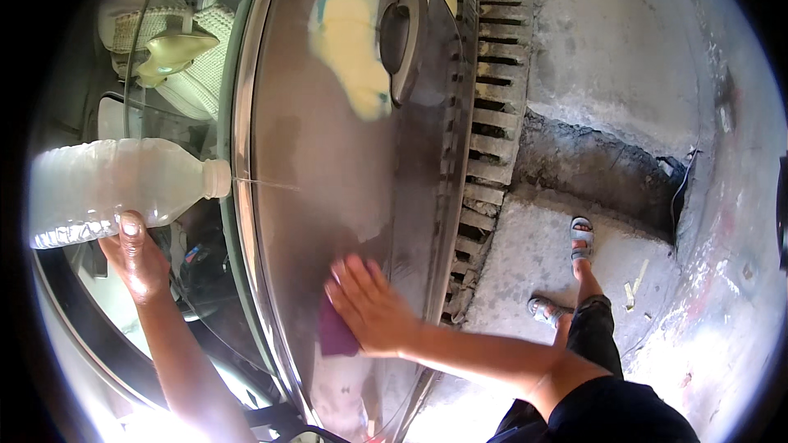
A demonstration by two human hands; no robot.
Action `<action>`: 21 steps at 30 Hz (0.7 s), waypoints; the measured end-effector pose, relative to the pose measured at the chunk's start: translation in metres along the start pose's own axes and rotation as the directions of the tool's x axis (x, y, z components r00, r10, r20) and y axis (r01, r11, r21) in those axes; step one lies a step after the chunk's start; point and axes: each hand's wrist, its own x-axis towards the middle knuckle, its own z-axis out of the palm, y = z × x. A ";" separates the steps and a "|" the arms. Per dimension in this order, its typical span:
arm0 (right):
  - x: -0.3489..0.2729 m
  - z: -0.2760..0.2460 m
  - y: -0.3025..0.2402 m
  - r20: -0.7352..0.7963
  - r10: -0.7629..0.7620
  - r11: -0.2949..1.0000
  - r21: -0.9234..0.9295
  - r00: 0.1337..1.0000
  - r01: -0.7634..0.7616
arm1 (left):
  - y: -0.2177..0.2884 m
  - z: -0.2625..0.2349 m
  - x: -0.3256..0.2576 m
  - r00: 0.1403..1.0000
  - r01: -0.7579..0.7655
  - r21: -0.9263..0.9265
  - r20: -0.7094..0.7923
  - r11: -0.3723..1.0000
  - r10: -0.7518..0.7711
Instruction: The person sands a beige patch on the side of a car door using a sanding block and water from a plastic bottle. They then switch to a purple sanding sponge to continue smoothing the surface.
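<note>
Wet-sanding step, judged. Left hand [138, 258] closed round bottle [115, 190], thin jet hitting car door [328, 172]. Right hand [369, 305] flat, fingers spread, pressing purple sandpaper [335, 335] on door below filler patch [351, 41]. Next stroke needs wet panel, even pressure.

Counted: one plastic bottle [115, 189] in the left hand [138, 258]; one purple sanding sheet [335, 332] under the right hand [369, 308]; one door handle [402, 37] above it; two filler patches [349, 41].

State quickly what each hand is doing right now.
Left hand: closed around a plastic bottle.
Right hand: open, flat, pressing a purple sanding sheet against the car door.
</note>
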 end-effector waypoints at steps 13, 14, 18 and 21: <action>0.035 -0.019 -0.004 0.064 -0.143 0.984 -0.100 0.988 0.149 | 0.002 0.006 0.000 0.999 0.028 -0.015 0.024 0.999 -0.028; 0.075 -0.033 0.000 0.012 -0.126 0.991 -0.031 0.992 0.127 | 0.006 -0.003 0.004 0.998 0.017 0.011 0.055 1.000 -0.018; 0.128 -0.059 0.013 -0.136 -0.042 0.998 0.049 0.990 0.049 | 0.001 0.009 0.000 0.999 0.027 -0.028 0.028 0.999 -0.026; 0.038 -0.015 -0.014 0.054 -0.231 0.966 -0.109 0.972 0.235 | 0.006 0.004 0.003 0.998 0.034 -0.020 0.050 0.999 -0.033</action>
